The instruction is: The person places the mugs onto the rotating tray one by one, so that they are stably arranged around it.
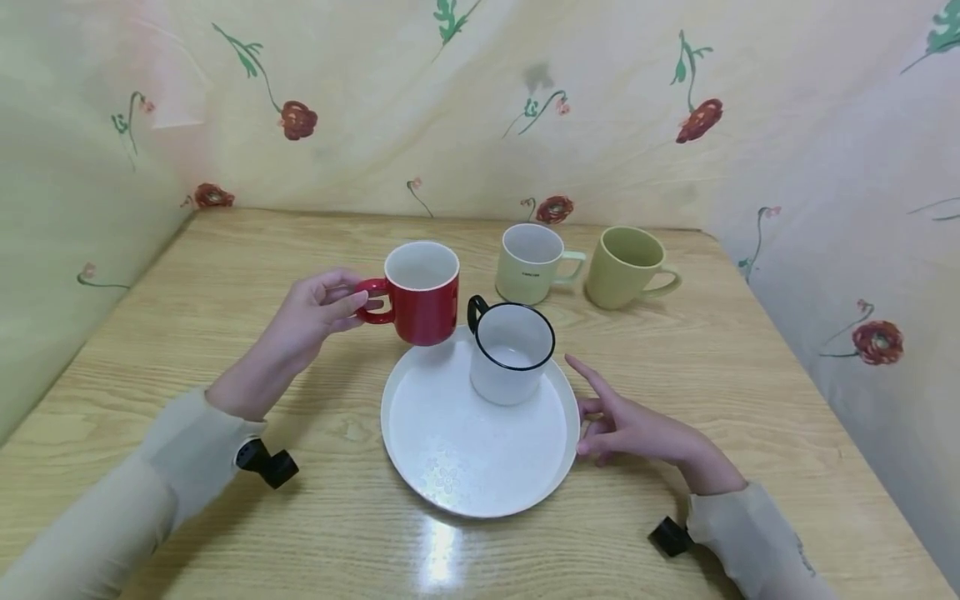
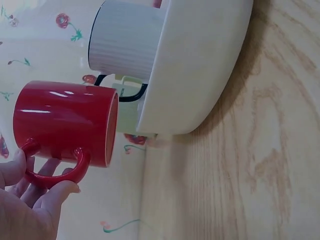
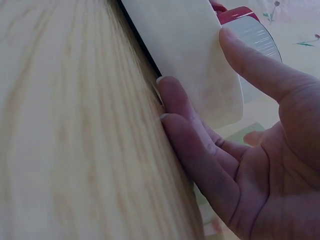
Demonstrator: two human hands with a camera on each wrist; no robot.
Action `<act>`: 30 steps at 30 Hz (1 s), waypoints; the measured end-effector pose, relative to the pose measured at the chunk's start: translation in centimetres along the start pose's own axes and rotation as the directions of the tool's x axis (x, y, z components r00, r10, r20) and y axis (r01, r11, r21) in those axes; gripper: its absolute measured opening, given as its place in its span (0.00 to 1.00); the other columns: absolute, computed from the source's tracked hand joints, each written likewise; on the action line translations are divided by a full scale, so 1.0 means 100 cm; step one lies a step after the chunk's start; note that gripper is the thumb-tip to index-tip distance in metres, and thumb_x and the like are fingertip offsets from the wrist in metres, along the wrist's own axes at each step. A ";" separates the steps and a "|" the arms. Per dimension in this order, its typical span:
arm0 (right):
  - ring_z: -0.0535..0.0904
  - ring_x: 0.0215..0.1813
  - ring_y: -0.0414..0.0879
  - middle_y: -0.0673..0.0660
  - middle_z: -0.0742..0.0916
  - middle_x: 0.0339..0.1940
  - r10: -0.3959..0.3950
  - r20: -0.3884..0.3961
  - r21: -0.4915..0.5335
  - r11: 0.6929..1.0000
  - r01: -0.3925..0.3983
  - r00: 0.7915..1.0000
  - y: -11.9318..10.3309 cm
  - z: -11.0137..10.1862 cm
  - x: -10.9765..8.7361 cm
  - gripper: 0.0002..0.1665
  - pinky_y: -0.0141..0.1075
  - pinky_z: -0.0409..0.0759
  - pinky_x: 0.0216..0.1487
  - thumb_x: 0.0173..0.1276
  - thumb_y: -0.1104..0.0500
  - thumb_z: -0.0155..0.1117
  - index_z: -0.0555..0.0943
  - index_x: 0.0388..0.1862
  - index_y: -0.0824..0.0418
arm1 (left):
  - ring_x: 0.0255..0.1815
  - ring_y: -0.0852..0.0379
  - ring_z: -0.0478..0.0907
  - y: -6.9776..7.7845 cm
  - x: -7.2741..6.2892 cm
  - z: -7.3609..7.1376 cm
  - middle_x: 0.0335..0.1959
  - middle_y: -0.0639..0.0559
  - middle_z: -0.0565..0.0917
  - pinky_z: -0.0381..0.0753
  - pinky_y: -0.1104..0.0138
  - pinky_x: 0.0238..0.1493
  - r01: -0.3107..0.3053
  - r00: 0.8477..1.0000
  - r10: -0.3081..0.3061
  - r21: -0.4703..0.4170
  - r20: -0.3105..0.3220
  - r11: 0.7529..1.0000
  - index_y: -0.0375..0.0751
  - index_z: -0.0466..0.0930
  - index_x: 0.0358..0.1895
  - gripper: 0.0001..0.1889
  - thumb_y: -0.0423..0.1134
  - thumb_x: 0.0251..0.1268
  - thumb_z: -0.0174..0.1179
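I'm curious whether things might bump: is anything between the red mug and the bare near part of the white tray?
Nothing visible stands in the way: the left hand holds the red mug raised higher than the white tray. The white mug stands on the tray to the right, seemingly beside that path.

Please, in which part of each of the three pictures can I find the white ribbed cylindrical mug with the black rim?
Head: the mug is near the centre, slightly right and low.
Left wrist: the mug is at the upper left, appearing sideways.
Right wrist: the mug is at the upper right, partly hidden.
Shared landmark: the round white tray, where the mug stands.
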State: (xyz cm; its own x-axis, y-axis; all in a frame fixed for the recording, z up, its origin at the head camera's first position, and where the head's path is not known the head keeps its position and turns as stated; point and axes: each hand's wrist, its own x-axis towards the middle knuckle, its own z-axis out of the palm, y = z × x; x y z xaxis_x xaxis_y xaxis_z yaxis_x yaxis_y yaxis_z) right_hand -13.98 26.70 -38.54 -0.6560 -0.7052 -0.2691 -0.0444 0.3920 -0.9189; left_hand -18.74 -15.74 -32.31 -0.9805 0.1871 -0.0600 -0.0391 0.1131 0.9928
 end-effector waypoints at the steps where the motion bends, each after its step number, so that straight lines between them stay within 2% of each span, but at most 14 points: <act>1: 0.82 0.35 0.41 0.76 0.74 0.61 -0.001 -0.001 -0.001 1.000 0.001 1.000 0.000 0.000 0.000 0.64 0.36 0.84 0.33 0.66 0.61 0.65 0.25 0.77 0.49 | 0.43 0.66 0.85 -0.001 -0.001 0.000 0.41 0.63 0.86 0.84 0.73 0.48 -0.002 1.000 0.002 -0.005 0.004 1.000 0.39 0.76 0.51 0.10 0.35 0.71 0.56; 5: 0.82 0.35 0.41 0.74 0.75 0.61 0.007 -0.005 -0.005 1.000 -0.007 1.000 -0.001 0.000 0.000 0.64 0.35 0.83 0.33 0.66 0.61 0.65 0.25 0.78 0.49 | 0.42 0.66 0.86 -0.004 -0.005 0.001 0.38 0.66 0.86 0.84 0.73 0.47 0.010 1.000 -0.009 -0.016 0.020 1.000 0.40 0.76 0.49 0.08 0.35 0.71 0.55; 10: 0.82 0.36 0.41 0.74 0.76 0.59 0.009 -0.017 -0.021 1.000 -0.009 1.000 0.000 0.001 0.000 0.64 0.36 0.84 0.33 0.66 0.60 0.66 0.24 0.77 0.50 | 0.44 0.64 0.85 -0.006 -0.008 0.005 0.41 0.64 0.86 0.84 0.71 0.49 0.014 0.999 -0.014 0.002 0.040 1.000 0.35 0.75 0.53 0.12 0.35 0.70 0.56; 16: 0.82 0.36 0.41 0.73 0.76 0.60 0.019 -0.021 -0.024 1.000 -0.020 1.000 -0.001 0.001 -0.001 0.65 0.37 0.84 0.33 0.66 0.60 0.66 0.25 0.77 0.50 | 0.46 0.61 0.86 -0.008 -0.009 0.010 0.44 0.57 0.87 0.85 0.71 0.48 -0.001 0.998 0.000 0.015 0.062 1.000 0.31 0.74 0.54 0.13 0.33 0.69 0.57; 25: 0.83 0.37 0.42 0.74 0.75 0.62 0.036 -0.018 -0.010 0.999 -0.036 0.999 -0.002 0.000 -0.001 0.64 0.37 0.84 0.34 0.65 0.60 0.66 0.26 0.78 0.50 | 0.44 0.65 0.85 -0.007 -0.011 0.018 0.49 0.46 0.86 0.84 0.69 0.50 0.005 0.996 -0.008 0.033 0.084 0.999 0.27 0.73 0.54 0.14 0.31 0.69 0.56; 27: 0.83 0.37 0.42 0.75 0.75 0.62 0.029 -0.018 -0.020 0.999 -0.029 0.999 -0.001 0.000 -0.001 0.64 0.37 0.84 0.34 0.65 0.60 0.66 0.26 0.78 0.51 | 0.44 0.65 0.85 -0.007 -0.012 0.019 0.49 0.46 0.86 0.84 0.69 0.50 -0.004 0.996 0.001 0.028 0.092 1.000 0.26 0.73 0.55 0.15 0.31 0.69 0.56; 30: 0.83 0.37 0.42 0.76 0.75 0.61 0.013 -0.015 -0.029 0.999 -0.013 1.000 -0.001 0.000 -0.001 0.64 0.37 0.84 0.33 0.65 0.60 0.66 0.26 0.78 0.53 | 0.43 0.65 0.85 -0.007 -0.013 0.020 0.44 0.53 0.87 0.85 0.68 0.50 -0.015 0.995 0.013 0.018 0.098 1.000 0.26 0.74 0.53 0.14 0.30 0.69 0.56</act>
State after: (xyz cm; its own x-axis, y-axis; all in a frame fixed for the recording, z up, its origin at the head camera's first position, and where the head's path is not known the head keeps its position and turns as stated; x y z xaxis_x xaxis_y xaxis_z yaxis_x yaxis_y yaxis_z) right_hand -13.90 26.71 -38.42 -0.6679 -0.6910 -0.2765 -0.0578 0.4184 -0.9064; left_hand -17.08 -14.07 -33.18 -0.9572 0.2838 -0.0567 -0.0210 0.1276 0.9916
